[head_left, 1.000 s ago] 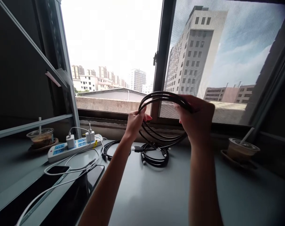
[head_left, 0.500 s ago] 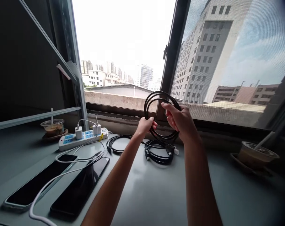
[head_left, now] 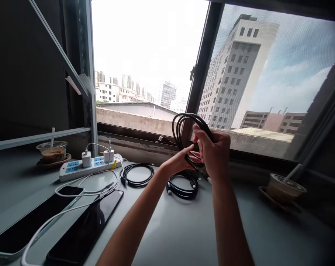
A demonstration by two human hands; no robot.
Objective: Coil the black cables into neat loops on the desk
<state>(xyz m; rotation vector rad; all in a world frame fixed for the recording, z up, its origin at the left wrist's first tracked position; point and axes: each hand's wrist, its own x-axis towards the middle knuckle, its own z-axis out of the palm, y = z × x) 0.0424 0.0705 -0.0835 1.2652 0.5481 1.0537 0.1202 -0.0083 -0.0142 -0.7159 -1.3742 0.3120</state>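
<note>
Coiled black cable (head_left: 204,125), in right hand (head_left: 215,153); left hand (head_left: 181,159) low against it

The head camera looks forward from behind the hands (head_left: 214,151), over the table (head_left: 184,229) toward a window (head_left: 204,59).

Passage: tabletop (head_left: 189,232), bottom ctr., btwn forearms (head_left: 227,218); also lower R, in front of cup (head_left: 284,189). Obstr. lower L: L phone (head_left: 26,221), R phone (head_left: 83,231), white cable (head_left: 64,211) over L one, power strip (head_left: 91,167) beyond. Obstr. mid-frame: L coil (head_left: 134,183), R coil (head_left: 184,194), narrow gap btwn; above, held coil (head_left: 204,125), L hand (head_left: 181,161), R hand (head_left: 214,148).
</note>
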